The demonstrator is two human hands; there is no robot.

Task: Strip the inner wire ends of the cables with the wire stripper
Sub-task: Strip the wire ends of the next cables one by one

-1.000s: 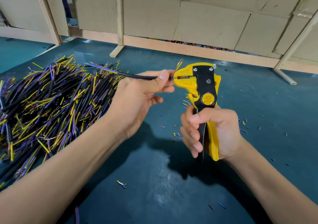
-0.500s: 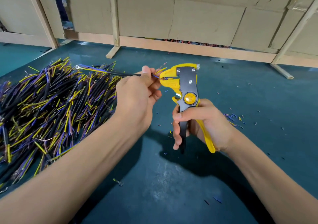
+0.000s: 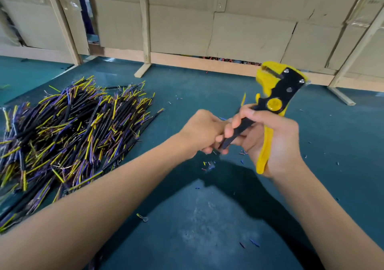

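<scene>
Yellow-and-black wire stripper (image 3: 274, 101) sits right of frame centre, head tilted toward the upper right, jaws pointing at the cardboard wall (image 3: 228, 31). Right hand (image 3: 270, 141) grips its handles: fingers curled over the black handle, yellow handle lying against the palm. Left hand (image 3: 204, 132) is clenched just left of it, knuckles touching the right hand's fingers (image 3: 235, 124). A short yellow wire end (image 3: 243, 99) and a bit of blue stick up between the two hands; cannot tell which hand pinches them, or whether the left hand holds a cable at all, since the grip is hidden. Nothing is in the stripper's jaws. Pile of black-sheathed cables with yellow and purple inner wires (image 3: 68, 136) lies at the left of the frame on the teal table mat (image 3: 207, 228), well apart from both hands. Small coloured insulation scraps (image 3: 207, 163) are scattered on the mat below the hands. Small metal ring terminal (image 3: 143, 218) lies lower centre.
</scene>
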